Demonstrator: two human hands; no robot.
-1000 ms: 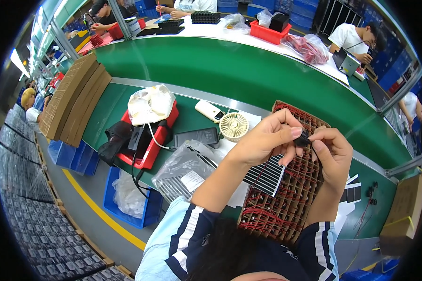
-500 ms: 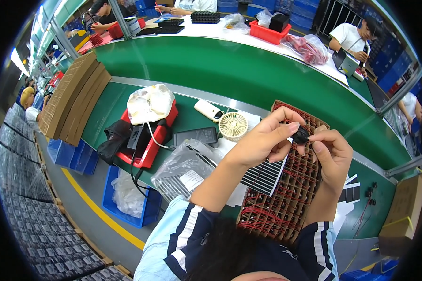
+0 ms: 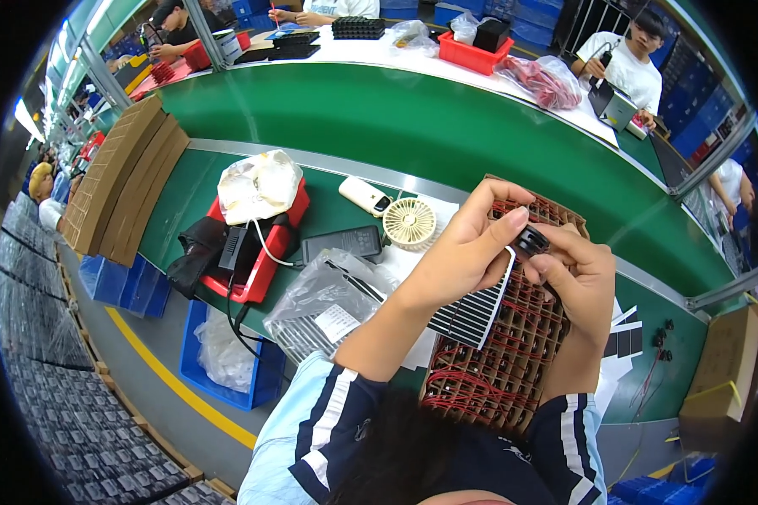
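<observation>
Above the divided cardboard box, my left hand (image 3: 477,244) and my right hand (image 3: 583,282) meet at a small round black part (image 3: 531,241). Fingertips of both hands pinch it from either side. Its exact kind is too small to tell. Under my hands, the box (image 3: 526,341) has a grid of cells with dark small parts and red wires (image 3: 472,389) running over them. A sheet with black strips (image 3: 470,318) lies at the box's left edge, below my left wrist.
Left of my arms are a clear plastic bag (image 3: 328,295), a black power adapter (image 3: 342,244), a cream handheld fan (image 3: 408,224) and a red bin (image 3: 290,220). Wired black parts (image 3: 664,341) lie at right. A green partition (image 3: 413,126) separates co-workers' white table beyond.
The black part has turned and tilted between my fingers, and my right fingers have closed in around it. The whole view has shifted slightly. A co-worker at far right has raised their head.
</observation>
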